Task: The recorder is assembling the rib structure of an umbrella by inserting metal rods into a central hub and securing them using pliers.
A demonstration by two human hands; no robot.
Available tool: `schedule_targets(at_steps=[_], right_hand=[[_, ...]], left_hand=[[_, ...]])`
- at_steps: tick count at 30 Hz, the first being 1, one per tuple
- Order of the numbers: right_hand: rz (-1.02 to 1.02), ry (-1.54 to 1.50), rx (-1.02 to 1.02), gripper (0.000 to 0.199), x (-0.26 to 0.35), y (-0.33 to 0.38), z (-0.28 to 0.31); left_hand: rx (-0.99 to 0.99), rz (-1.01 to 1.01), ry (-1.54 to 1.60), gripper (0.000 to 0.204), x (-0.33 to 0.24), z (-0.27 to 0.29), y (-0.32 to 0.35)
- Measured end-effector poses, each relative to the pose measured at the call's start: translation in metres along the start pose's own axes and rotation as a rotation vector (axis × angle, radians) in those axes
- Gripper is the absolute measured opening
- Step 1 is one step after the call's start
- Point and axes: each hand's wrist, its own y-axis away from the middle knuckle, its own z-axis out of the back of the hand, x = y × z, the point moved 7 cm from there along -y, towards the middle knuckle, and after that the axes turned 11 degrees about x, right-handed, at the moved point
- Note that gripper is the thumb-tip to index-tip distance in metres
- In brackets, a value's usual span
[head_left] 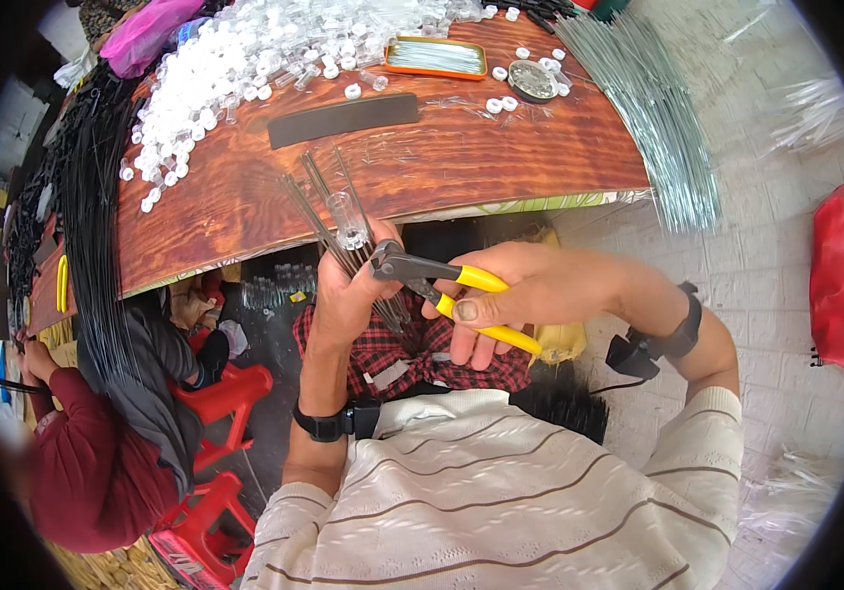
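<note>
My left hand (346, 300) is closed around a bundle of thin dark rods (308, 208), which fan out above and come out below the fist. Among them stands a small clear plastic tube (344, 218) with a toothed-looking end. My right hand (530, 280) grips a pair of pliers (432, 268) with yellow handles and dark jaws. The handles are spread apart, and the jaws reach the edge of the bundle by my left thumb. What lies between the jaws is too small to make out.
A wooden table (235, 221) ahead carries a heap of white and clear plastic caps (245, 59), a tin of thin rods (434, 57), a dark flat strip (343, 120) and silvery rods (658, 118). At left, a person in a maroon top (97, 472) sits by red stools (230, 403).
</note>
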Motion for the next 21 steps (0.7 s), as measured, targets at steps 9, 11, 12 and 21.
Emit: schedule_targets(at_steps=[9,11,12,21], right_hand=[[-0.065,-0.188,0.097,0.049,0.004,-0.002,-0.001],[-0.061,-0.204,0.121,0.056,0.003,-0.004,-0.001],[-0.057,-0.218,0.145,0.062,0.003,-0.005,-0.002],[-0.039,-0.238,0.189,0.056,0.002,-0.004,0.003]], left_hand=[[-0.064,0.011,-0.024,0.017,0.001,0.001,0.009],[-0.057,0.01,-0.045,0.018,0.002,0.004,0.01],[-0.056,0.012,-0.045,0.018,0.001,0.004,0.01],[-0.065,0.039,-0.064,0.016,0.002,0.002,0.008]])
